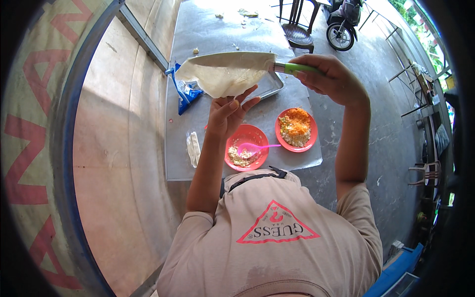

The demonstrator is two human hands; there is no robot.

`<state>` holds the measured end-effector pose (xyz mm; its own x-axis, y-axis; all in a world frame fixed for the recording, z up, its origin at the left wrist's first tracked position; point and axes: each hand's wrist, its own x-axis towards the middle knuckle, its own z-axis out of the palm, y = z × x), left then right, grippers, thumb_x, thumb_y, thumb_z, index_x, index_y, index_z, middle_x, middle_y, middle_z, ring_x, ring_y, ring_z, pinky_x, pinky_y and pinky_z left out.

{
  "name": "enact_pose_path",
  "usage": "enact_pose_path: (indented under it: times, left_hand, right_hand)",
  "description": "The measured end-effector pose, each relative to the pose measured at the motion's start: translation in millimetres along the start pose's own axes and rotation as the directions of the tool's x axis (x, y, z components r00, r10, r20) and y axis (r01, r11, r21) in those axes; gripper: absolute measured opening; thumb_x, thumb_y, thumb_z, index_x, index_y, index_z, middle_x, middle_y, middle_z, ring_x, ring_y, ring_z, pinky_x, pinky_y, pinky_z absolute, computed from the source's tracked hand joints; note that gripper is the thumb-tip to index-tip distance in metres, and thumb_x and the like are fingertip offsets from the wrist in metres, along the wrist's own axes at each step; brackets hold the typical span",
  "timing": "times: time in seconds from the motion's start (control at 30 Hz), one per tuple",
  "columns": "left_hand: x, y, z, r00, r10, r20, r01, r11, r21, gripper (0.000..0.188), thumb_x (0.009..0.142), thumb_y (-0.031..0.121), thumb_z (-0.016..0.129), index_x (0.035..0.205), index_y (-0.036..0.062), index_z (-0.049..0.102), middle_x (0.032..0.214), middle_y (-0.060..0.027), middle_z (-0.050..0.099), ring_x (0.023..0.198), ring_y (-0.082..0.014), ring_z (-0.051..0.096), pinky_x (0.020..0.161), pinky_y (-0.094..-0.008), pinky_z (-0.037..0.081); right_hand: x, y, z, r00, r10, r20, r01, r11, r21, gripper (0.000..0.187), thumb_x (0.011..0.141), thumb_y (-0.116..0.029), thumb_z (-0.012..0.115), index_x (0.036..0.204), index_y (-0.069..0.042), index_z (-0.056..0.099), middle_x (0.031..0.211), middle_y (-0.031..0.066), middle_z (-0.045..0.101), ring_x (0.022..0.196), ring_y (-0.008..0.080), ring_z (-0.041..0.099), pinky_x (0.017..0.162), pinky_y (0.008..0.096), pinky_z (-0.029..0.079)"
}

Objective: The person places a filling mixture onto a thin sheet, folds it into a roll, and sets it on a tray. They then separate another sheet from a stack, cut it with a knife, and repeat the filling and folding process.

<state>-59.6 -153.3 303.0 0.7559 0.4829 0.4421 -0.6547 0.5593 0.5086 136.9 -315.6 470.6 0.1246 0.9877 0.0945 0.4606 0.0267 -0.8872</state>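
Raised above the table, my right hand [329, 79] is closed around the green handle of a knife [292, 68] with a broad blade. A thin, pale, translucent wrapper sheet [222, 81] hangs along the blade and covers most of it. My left hand [228, 111] is below the sheet, its thumb and fingers pinching at the lower edge. Under my left forearm, a red bowl [258, 132] has a crumbly pale filling and a pink spoon [257, 147] in it. To its right, a red plate [312, 138] bears shredded orange carrot and chopped pale pieces.
A metal tray [278, 88] lies partly behind the sheet. On the table's [183, 166] left are a blue packet [185, 99] and a white strip in clear plastic [193, 149]. Scraps dot the far end. Beyond stand a chair [298, 32] and a motorbike [342, 29]; a wall [118, 148] borders the left.
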Motion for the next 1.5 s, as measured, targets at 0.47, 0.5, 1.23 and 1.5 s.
enact_pose_path:
  times: [0.47,0.5,1.23,1.5]
  left_hand:
    - [19.5,-25.8,12.2,0.996,0.050,-0.071,-0.065,0.971,-0.228,0.065,0.087,0.036,0.073,0.142,0.0147,0.045,0.141,-0.0084,0.053,0.134,-0.0258,0.048,0.114,-0.0468,0.038]
    - [20.7,-28.4,16.0,0.997,0.055,-0.045,-0.065,0.962,-0.266,0.065,0.087,0.036,0.074,0.142,0.0146,0.046,0.141,-0.0080,0.053,0.134,-0.0259,0.047,0.115,-0.0468,0.037]
    - [31.7,-28.4,35.5,0.959,0.111,-0.261,-0.143,0.984,-0.108,0.022,0.091,0.012,0.070,0.112,0.0101,0.061,0.101,-0.0038,0.069,0.090,-0.0142,0.069,0.080,-0.0329,0.062]
    - [28.7,-20.6,38.3,0.954,0.135,-0.267,-0.172,0.978,-0.120,0.022,0.091,0.012,0.070,0.111,0.0092,0.061,0.097,-0.0029,0.069,0.086,-0.0137,0.068,0.080,-0.0316,0.062]
  right_hand:
    - [-1.1,-7.8,7.6,0.999,-0.029,0.039,0.030,0.999,-0.011,0.024,0.099,-0.017,0.061,0.119,-0.002,0.064,0.081,-0.0048,0.058,0.070,0.0021,0.048,0.061,0.0199,0.041]
    - [-0.2,-7.6,8.5,0.998,-0.041,0.039,0.041,0.999,-0.003,0.025,0.098,-0.014,0.062,0.120,-0.002,0.064,0.081,-0.0052,0.058,0.068,0.0012,0.047,0.059,0.0188,0.041]
    - [2.2,-6.5,12.3,0.996,-0.083,0.039,0.085,0.995,-0.044,0.028,0.096,-0.010,0.063,0.122,0.000,0.063,0.078,-0.0049,0.058,0.062,0.0002,0.047,0.054,0.0180,0.039]
    - [-0.3,-11.3,7.9,0.997,-0.054,0.055,0.059,0.995,-0.078,0.028,0.097,-0.010,0.063,0.122,0.000,0.063,0.075,-0.0055,0.056,0.060,-0.0001,0.046,0.052,0.0182,0.038]
